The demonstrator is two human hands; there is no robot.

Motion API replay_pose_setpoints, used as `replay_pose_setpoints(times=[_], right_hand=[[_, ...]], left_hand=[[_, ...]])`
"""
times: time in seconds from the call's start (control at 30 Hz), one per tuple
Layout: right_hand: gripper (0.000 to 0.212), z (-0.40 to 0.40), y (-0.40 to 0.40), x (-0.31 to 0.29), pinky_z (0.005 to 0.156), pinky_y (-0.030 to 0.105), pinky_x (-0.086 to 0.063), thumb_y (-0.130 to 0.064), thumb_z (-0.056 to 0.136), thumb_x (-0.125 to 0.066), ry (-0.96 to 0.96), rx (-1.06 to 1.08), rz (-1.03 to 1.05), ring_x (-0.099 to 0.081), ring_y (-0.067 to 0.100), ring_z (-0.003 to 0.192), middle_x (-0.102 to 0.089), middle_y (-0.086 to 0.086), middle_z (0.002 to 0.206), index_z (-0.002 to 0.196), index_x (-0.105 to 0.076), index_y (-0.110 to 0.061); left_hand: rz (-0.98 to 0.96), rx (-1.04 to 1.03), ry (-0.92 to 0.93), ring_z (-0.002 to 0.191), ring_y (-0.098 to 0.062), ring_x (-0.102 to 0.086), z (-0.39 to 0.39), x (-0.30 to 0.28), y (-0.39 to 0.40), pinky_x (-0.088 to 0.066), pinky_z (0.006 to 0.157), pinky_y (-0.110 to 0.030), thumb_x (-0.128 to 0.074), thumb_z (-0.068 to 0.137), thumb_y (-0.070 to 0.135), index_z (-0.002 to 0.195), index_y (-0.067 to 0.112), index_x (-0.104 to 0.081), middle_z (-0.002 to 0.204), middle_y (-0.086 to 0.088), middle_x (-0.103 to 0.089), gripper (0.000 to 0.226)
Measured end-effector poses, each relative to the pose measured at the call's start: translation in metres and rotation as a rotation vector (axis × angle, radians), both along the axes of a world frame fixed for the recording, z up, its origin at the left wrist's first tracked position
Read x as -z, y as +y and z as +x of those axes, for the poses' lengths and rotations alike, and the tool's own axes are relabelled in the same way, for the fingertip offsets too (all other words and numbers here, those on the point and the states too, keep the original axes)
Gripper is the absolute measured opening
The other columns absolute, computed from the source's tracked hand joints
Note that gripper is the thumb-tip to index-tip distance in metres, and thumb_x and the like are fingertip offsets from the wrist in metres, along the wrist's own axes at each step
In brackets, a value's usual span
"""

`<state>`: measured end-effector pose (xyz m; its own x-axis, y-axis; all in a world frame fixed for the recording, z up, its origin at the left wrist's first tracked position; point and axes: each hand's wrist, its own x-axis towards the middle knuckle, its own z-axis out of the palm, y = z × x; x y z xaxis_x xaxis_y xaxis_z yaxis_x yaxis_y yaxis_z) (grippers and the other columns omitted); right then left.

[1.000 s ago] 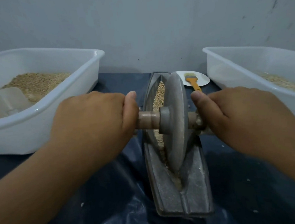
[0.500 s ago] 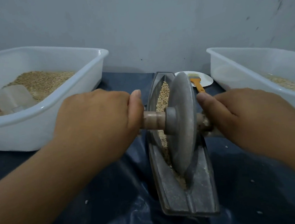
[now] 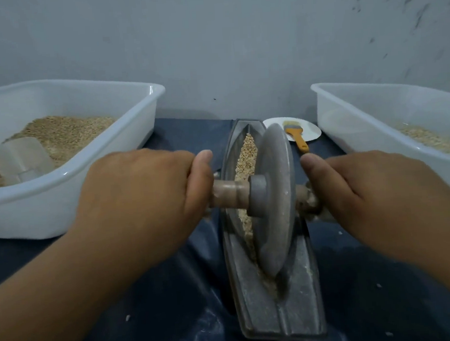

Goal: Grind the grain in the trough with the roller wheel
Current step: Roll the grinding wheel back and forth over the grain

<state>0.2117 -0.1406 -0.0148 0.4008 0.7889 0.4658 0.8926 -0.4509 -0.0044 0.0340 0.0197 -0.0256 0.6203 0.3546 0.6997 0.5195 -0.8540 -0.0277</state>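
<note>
At far left on the dark surface (image 3: 159, 310), a white tub (image 3: 59, 199) of grain with a clear scoop (image 3: 22, 159). Next, left hand (image 3: 143, 201) wrapped around the wooden axle (image 3: 229, 192). At centre, roller wheel (image 3: 273, 196) upright in the metal trough (image 3: 256, 310), between both hands, touching neither. Whole grain (image 3: 247, 155) heaped beyond the wheel, a crushed trail nearer: grinding likely partway, plenty left. Right hand (image 3: 376, 193) curled over the axle's other end. Behind, plate (image 3: 309, 131) with brush (image 3: 296, 136); second tub (image 3: 376, 120) at right.
</note>
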Motion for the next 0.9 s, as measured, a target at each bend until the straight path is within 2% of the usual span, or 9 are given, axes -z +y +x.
replay_pose_setpoints(times=[0.17,0.23,0.33,0.43,0.5,0.57,0.63,0.7,0.9], right_hand=[[0.067,0.008,0.023,0.005,0.053,0.032,-0.035,-0.056,0.096,-0.002,-0.025,0.052,0.056,-0.048,0.021,0.054,-0.047,-0.006,0.052,0.061,-0.049,-0.024],[0.065,0.01,0.028,0.007,0.054,0.032,-0.033,-0.054,0.096,-0.003,-0.033,0.057,0.051,-0.046,0.02,0.056,-0.047,-0.006,0.055,0.063,-0.05,-0.023],[0.061,0.011,0.019,0.003,0.049,0.03,-0.026,-0.058,0.091,-0.009,0.001,0.022,-0.003,-0.043,0.014,0.049,-0.045,-0.005,0.05,0.054,-0.043,-0.023],[0.064,0.006,0.002,-0.005,0.045,0.026,-0.022,-0.065,0.088,-0.008,0.044,-0.018,-0.032,-0.041,0.005,0.04,-0.048,-0.003,0.044,0.055,-0.048,-0.028],[0.065,0.004,0.001,-0.004,0.045,0.026,-0.023,-0.066,0.088,-0.006,0.064,-0.008,-0.017,-0.042,0.005,0.041,-0.048,-0.003,0.045,0.056,-0.049,-0.029],[0.067,0.004,0.009,0.001,0.048,0.028,-0.026,-0.063,0.088,-0.005,0.035,0.025,0.003,-0.044,0.012,0.047,-0.045,-0.004,0.046,0.053,-0.046,-0.023],[0.066,0.006,0.021,0.005,0.053,0.032,-0.03,-0.059,0.087,-0.001,-0.013,0.068,0.029,-0.046,0.022,0.055,-0.047,-0.005,0.054,0.061,-0.05,-0.022],[0.063,0.009,0.026,0.006,0.059,0.034,-0.033,-0.056,0.09,-0.003,-0.017,0.083,0.015,-0.047,0.025,0.061,-0.048,-0.004,0.058,0.064,-0.05,-0.022],[0.064,0.005,0.004,-0.005,0.046,0.028,-0.025,-0.062,0.09,-0.013,0.051,0.003,-0.045,-0.044,0.011,0.044,-0.044,-0.004,0.043,0.048,-0.041,-0.022]], left_hand=[[-0.046,-0.102,0.09,0.044,-0.019,-0.044,0.023,-0.002,0.005,-0.041,0.048,-0.032,-0.015,0.098,0.042,0.063,0.02,-0.049,0.05,0.003,-0.044,0.054],[-0.057,-0.127,0.106,0.048,-0.018,-0.047,0.027,-0.001,0.008,-0.043,0.052,-0.033,-0.013,0.095,0.043,0.066,0.021,-0.049,0.054,0.003,-0.046,0.051],[-0.109,-0.088,0.088,0.046,-0.014,-0.044,0.016,0.001,0.008,-0.044,0.052,-0.032,-0.012,0.097,0.046,0.06,0.024,-0.048,0.05,0.006,-0.043,0.056],[-0.032,-0.036,0.029,0.037,-0.01,-0.036,0.001,-0.001,0.0,-0.033,0.042,-0.022,-0.022,0.096,0.043,0.052,0.025,-0.042,0.042,0.01,-0.036,0.052],[-0.013,-0.034,-0.006,0.035,-0.009,-0.033,0.001,-0.001,-0.001,-0.027,0.043,-0.018,-0.025,0.096,0.041,0.051,0.025,-0.04,0.041,0.011,-0.034,0.05],[-0.043,-0.063,0.02,0.037,-0.013,-0.035,0.01,-0.001,0.002,-0.032,0.042,-0.024,-0.023,0.097,0.041,0.054,0.024,-0.043,0.043,0.008,-0.036,0.05],[-0.06,-0.102,0.078,0.044,-0.02,-0.043,0.021,0.0,0.006,-0.041,0.049,-0.032,-0.017,0.099,0.04,0.062,0.02,-0.048,0.05,0.002,-0.043,0.052],[-0.069,-0.121,0.091,0.05,-0.022,-0.047,0.028,0.0,0.009,-0.044,0.055,-0.035,-0.013,0.095,0.043,0.067,0.02,-0.049,0.055,0.001,-0.047,0.052],[-0.045,-0.055,0.036,0.036,-0.01,-0.036,0.003,0.0,0.003,-0.031,0.042,-0.021,-0.022,0.096,0.044,0.05,0.025,-0.041,0.041,0.009,-0.036,0.053]])
